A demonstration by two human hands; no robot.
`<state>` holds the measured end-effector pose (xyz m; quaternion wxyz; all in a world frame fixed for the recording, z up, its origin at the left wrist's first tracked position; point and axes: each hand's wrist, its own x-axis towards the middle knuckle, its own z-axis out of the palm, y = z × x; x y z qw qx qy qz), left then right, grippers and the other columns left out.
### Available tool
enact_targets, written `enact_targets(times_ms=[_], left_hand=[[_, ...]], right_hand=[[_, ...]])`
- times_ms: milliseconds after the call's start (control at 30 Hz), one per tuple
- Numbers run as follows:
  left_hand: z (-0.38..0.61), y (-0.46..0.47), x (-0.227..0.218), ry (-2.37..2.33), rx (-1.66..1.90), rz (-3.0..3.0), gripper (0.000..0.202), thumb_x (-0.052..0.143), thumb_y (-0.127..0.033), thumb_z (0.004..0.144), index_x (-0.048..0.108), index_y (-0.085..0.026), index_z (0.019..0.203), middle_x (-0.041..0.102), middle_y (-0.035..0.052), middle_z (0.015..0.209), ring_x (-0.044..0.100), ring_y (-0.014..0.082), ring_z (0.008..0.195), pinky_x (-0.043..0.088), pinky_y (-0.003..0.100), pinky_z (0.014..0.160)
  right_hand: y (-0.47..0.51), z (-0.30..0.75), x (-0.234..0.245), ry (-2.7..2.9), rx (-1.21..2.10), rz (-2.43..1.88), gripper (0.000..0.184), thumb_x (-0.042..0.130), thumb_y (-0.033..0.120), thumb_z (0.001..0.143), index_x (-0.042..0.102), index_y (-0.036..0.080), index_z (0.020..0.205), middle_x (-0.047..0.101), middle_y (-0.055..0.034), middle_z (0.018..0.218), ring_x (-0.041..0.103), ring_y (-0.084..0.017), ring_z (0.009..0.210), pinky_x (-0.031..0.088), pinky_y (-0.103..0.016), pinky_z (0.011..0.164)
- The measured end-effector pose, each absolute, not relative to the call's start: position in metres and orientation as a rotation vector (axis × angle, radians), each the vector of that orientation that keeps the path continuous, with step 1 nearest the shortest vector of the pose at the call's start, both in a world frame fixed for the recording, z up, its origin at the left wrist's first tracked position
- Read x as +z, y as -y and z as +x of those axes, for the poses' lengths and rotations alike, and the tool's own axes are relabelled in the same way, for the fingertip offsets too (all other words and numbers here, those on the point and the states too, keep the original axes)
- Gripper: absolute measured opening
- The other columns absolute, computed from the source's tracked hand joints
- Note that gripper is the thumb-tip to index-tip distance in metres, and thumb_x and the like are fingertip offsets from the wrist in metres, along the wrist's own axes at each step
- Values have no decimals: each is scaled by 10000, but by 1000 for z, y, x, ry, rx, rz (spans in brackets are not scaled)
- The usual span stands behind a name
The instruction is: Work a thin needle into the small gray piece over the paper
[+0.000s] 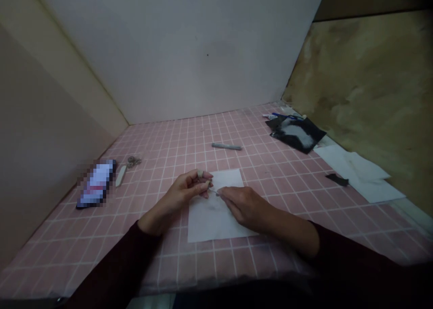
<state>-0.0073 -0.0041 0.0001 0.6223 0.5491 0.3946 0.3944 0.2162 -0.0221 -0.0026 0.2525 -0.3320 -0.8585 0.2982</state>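
While your hands meet over the sheet, head view, single frame:

- Your left hand (188, 191) sits at the upper left edge of a white rectangular paper sheet (211, 221) that lies flat on the pink tiled tabletop (162, 146). Thumb and forefinger are pinched together on one end of a thin pale sliver (213, 190); what it is made of is too small to tell. One raised fingertip carries a pale cap-like cover (200, 173).
- Your right hand (244, 206) rests palm down on the sheet with its fingers curled. Its forefinger tip meets the other end of the sliver. I cannot tell whether those fingers grip it or only touch it.
- The sliver lies between the two hands, just above the sheet's upper part.
- A grey slim marker pen (226, 146) lies beyond the sheet, apart from both hands.
- Left side: small metal scissors (133, 161), just beside a white narrow flat stick (120, 176), then a dark rectangular item (96, 184) whose surface is blurred.
- Right side: a black pouch with a whitish patch (297, 134) with a blue pen (286, 116) behind it; loose white paper sheets (363, 176); a small black scrap (337, 179) on their near edge.
- Both sleeves are dark maroon.
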Motion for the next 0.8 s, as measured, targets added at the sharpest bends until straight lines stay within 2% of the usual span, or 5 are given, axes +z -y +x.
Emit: enact_targets(times_ms=[167,300,533,667,800], left_hand=[[-9,4,-1,-902,934,1232,183,749,-249,812,696,-158,962,684,45,980,633,125,812,507,278,806],[-6,6,2,-925,955,1214,155,762,-239,796,698,-154,909,685,35,925,628,123,792,501,267,787],[-4,7,2,-914,899,1113,233,780,-213,771,690,-159,978,699,42,973,654,134,859,494,271,826],[-7,5,2,-858,885,1184,220,781,-244,776,688,-152,953,701,37,898,663,145,821,503,298,824],[-8,6,7,-823,904,1293,213,746,-236,818,677,-154,1003,689,35,873,650,144,816,496,292,809]], right_hand=[[20,217,-4,2361,742,-959,201,443,142,947,635,180,991,675,-70,821,609,-184,763,457,-296,709],[21,217,-8,2374,721,-980,202,441,137,943,633,176,991,679,-77,833,611,-187,775,455,-295,709],[21,217,-1,2295,824,-935,212,443,169,946,651,173,903,646,-49,758,572,-159,686,427,-289,671],[14,219,11,2004,1379,-961,238,467,241,948,669,149,860,533,17,596,438,-92,502,352,-233,527],[6,223,20,1323,2185,-935,230,542,312,920,681,133,959,406,84,557,167,-30,398,139,-182,386]])
